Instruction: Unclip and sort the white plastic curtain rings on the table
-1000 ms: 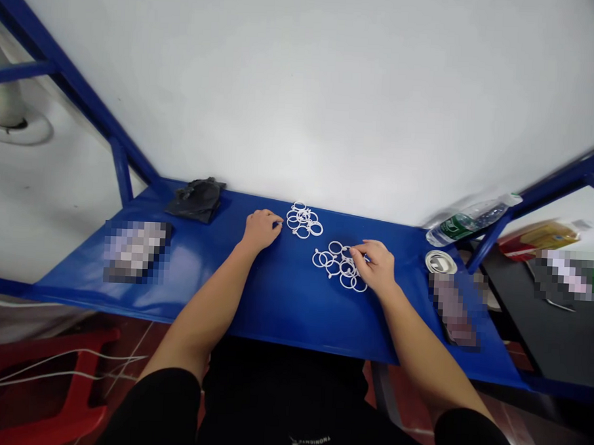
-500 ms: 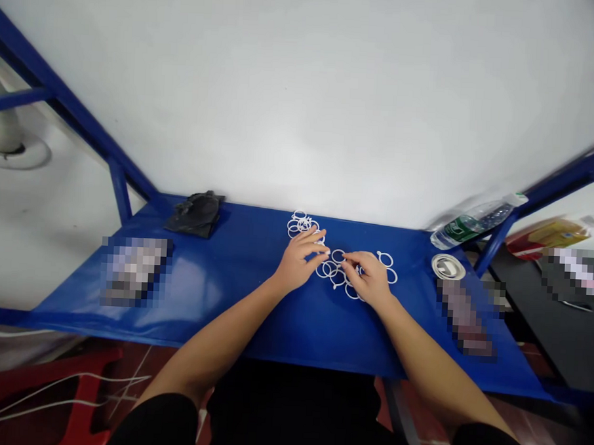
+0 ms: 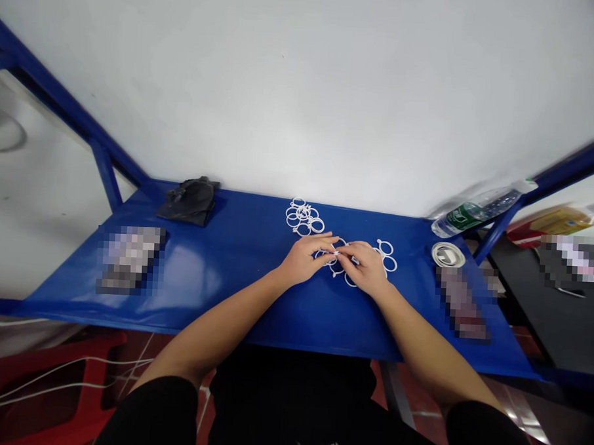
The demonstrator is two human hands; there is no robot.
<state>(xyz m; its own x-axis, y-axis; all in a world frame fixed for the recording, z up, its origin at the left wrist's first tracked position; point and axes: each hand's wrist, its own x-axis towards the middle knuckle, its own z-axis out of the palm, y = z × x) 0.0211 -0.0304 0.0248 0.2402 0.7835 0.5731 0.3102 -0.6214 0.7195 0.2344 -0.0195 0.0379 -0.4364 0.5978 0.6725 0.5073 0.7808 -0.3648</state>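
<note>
My left hand (image 3: pixel 306 257) and my right hand (image 3: pixel 364 268) meet fingertip to fingertip over the blue tabletop (image 3: pixel 216 271). Between my left thumb and fingers is a small white piece (image 3: pixel 336 252), partly covered. My right thumb and forefinger pinch at the same spot, on a white plastic ring (image 3: pixel 343 241) that is mostly hidden by the fingers. More white rings (image 3: pixel 350 282) lie under and around my hands, some with a small knob on the rim. Several linked or overlapping rings (image 3: pixel 304 214) form a cluster beyond my left hand.
A black plastic bag (image 3: pixel 189 201) lies at the back left, a blurred-out item (image 3: pixel 131 258) in front of it. On the right are a coiled white cable (image 3: pixel 448 255), a clear bottle (image 3: pixel 479 211) and another blurred-out item (image 3: pixel 463 305). Blue frame bars (image 3: pixel 107 175) flank the tabletop.
My hands have come together; the fingertips now touch around the small white piece and ring. My left hand has drawn away from the far cluster. The view has shifted slightly.
</note>
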